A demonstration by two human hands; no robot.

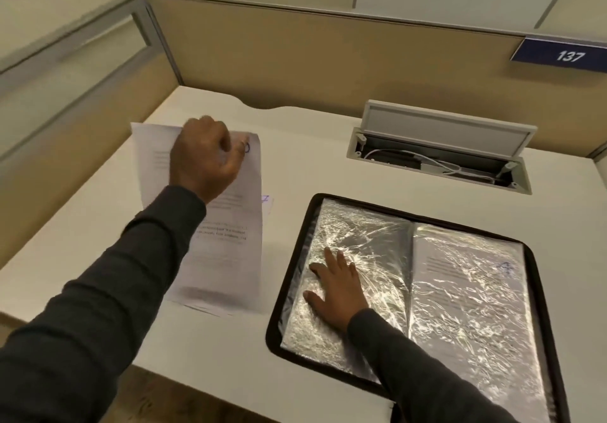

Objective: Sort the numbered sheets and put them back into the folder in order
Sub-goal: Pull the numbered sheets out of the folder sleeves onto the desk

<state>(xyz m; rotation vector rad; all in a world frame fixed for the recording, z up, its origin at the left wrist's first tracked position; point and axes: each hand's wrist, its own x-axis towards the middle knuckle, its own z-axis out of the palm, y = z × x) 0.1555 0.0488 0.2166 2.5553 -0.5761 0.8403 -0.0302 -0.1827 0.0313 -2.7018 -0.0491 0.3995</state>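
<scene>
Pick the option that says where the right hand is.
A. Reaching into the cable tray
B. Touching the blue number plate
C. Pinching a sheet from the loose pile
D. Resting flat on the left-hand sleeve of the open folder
D: the right hand lies with fingers spread on the crinkled left sleeve of the open folder, while the left hand grips the top sheet.
</scene>
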